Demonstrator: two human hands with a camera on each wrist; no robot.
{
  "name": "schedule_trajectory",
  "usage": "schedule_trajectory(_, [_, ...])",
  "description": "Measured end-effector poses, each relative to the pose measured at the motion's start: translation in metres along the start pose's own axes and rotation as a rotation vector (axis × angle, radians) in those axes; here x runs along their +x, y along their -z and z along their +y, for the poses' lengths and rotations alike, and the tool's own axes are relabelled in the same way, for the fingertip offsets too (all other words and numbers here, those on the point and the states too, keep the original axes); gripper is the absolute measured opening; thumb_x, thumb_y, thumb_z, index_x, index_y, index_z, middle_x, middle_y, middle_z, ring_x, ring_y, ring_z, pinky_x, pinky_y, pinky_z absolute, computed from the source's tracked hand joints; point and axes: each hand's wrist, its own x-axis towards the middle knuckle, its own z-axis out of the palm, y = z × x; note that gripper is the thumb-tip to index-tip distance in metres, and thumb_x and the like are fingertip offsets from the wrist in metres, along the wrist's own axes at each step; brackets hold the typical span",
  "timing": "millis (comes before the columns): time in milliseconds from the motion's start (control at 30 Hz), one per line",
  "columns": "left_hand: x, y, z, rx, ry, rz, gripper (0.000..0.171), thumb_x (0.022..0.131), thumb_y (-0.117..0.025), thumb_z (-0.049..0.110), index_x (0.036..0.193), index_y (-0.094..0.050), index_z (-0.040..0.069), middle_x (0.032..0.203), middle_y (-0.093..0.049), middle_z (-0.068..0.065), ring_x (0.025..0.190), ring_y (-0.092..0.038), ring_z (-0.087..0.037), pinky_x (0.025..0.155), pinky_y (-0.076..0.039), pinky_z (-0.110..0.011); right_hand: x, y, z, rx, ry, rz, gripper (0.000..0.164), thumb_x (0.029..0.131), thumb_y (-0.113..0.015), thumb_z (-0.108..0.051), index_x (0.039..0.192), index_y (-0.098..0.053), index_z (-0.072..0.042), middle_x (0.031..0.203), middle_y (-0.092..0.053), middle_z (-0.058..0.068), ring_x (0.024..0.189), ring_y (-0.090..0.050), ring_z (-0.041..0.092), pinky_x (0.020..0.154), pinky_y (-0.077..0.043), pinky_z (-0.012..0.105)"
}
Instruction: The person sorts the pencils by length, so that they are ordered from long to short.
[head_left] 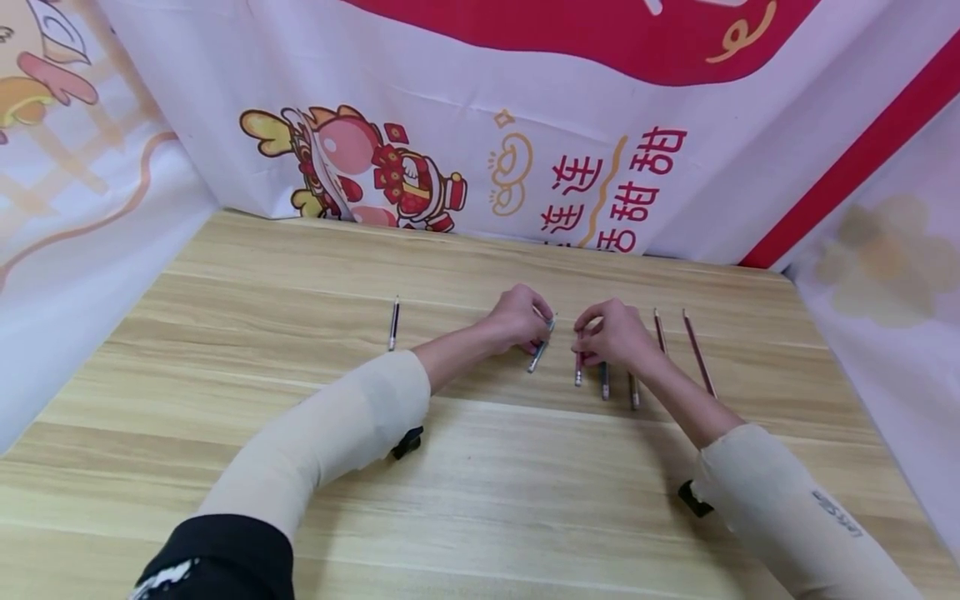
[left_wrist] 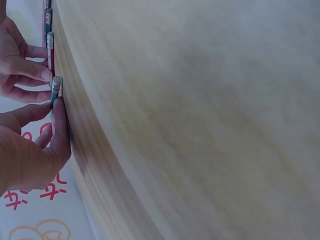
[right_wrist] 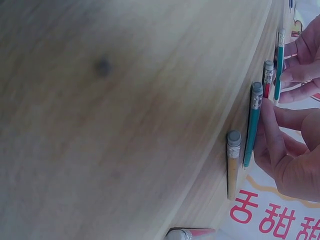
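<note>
My left hand (head_left: 517, 318) pinches a teal pencil (head_left: 536, 358) between thumb and fingers. The pencil lies slightly tilted, its eraser end towards me. Just to the right, my right hand (head_left: 615, 337) holds a red pencil (head_left: 578, 371) with its fingertips, eraser end also near me. Under and beside the right hand lie a darker teal pencil (head_left: 604, 383) and a yellow pencil (head_left: 634, 393), their far parts hidden by the hand. In the right wrist view, the darker teal pencil (right_wrist: 254, 115) is close to the right fingers, and the yellow pencil (right_wrist: 233, 160) lies apart.
Two reddish pencils lie to the right of my right hand, the outer pencil (head_left: 699, 354) partly behind the forearm. A dark pencil (head_left: 393, 325) lies alone at the left. Printed cloth (head_left: 465, 100) hangs behind the wooden table (head_left: 480, 500).
</note>
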Motion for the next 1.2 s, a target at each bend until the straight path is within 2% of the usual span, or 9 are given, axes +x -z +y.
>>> schedule_trajectory(200, [-0.0002,-0.0034,0.0036,0.049,-0.008,0.012,0.024,0.084,-0.067,-0.018,0.107,-0.069,-0.009,0.085,-0.064,-0.009,0.059,-0.062,-0.018,0.051,-0.061,-0.028,-0.0005,0.0007,0.0014,0.013,0.021,-0.003,0.026,0.092,-0.073,0.004,0.116,-0.067,0.01,0.093,-0.073,0.019,0.07,-0.075,0.017,0.066,-0.066,0.031])
schedule_trajectory(433, [0.0031,-0.0065,0.0055,0.142,-0.005,0.028,0.024,0.084,-0.068,-0.016,0.106,-0.07,-0.007,0.084,-0.066,-0.009,0.056,-0.061,-0.015,0.052,-0.061,-0.026,-0.0008,0.0001,0.0009,0.016,0.007,-0.004,0.025,0.093,-0.072,0.005,0.117,-0.066,0.01,0.095,-0.074,0.021,0.07,-0.075,0.017,0.067,-0.066,0.03])
schedule_trajectory(733, [0.0045,-0.0063,0.0075,0.333,-0.096,0.015,0.025,0.084,-0.068,-0.011,0.107,-0.071,-0.003,0.098,-0.069,-0.013,0.048,-0.058,-0.01,0.048,-0.057,-0.02,-0.0011,-0.0005,0.0011,0.029,0.046,0.003,0.024,0.092,-0.072,0.005,0.115,-0.067,0.012,0.095,-0.074,0.023,0.068,-0.074,0.015,0.066,-0.066,0.03])
schedule_trajectory(867, [0.0039,-0.0047,0.0056,0.311,-0.116,-0.001,0.027,0.084,-0.071,-0.011,0.11,-0.07,-0.003,0.095,-0.071,-0.015,0.051,-0.061,-0.012,0.05,-0.059,-0.022,-0.0008,-0.0003,0.001,0.02,0.055,0.012,0.024,0.092,-0.074,0.004,0.114,-0.068,0.012,0.093,-0.075,0.022,0.067,-0.074,0.015,0.065,-0.066,0.03])
schedule_trajectory(1200, [0.0008,-0.003,0.0025,0.176,-0.129,-0.038,0.026,0.085,-0.073,-0.016,0.11,-0.071,-0.01,0.089,-0.068,-0.016,0.059,-0.065,-0.018,0.058,-0.064,-0.026,-0.0017,0.0009,0.0003,0.002,0.054,0.009,0.024,0.092,-0.074,0.004,0.113,-0.068,0.011,0.092,-0.075,0.021,0.067,-0.075,0.017,0.066,-0.066,0.031])
